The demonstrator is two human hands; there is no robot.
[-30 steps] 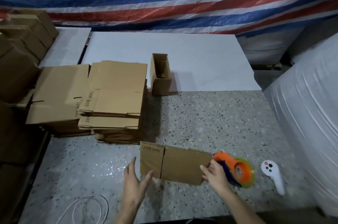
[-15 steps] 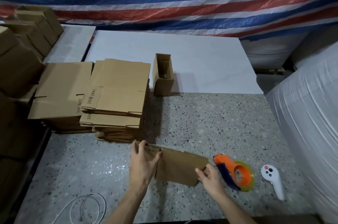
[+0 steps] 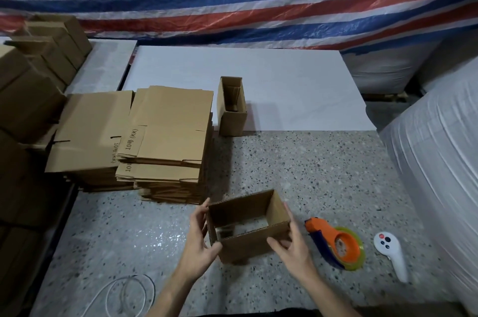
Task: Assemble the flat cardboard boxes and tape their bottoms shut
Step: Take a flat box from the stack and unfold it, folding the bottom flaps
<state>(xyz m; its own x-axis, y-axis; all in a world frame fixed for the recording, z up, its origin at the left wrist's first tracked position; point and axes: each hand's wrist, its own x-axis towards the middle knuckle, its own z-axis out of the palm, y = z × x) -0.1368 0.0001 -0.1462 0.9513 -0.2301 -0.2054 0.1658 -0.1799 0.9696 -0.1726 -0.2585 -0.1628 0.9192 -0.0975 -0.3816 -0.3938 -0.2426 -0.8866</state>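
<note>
Nearest, at the worktop (image 3: 323, 174): box (image 3: 248, 248) stands as an open tube, mouth up, long axis left-right between the hands; left grip (image 3: 199, 241) clasps its left near corner, right grip (image 3: 292, 248) its right near corner; plain brown corrugated, speckled surface visible through it, so bottom judged unfolded; tape gun (image 3: 336, 244) just right of right grip, nearer that hand; flats (image 3: 170, 135) stacked beyond, left.

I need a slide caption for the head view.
The left hand and right hand hold an opened box beside the tape dispenser.
</note>
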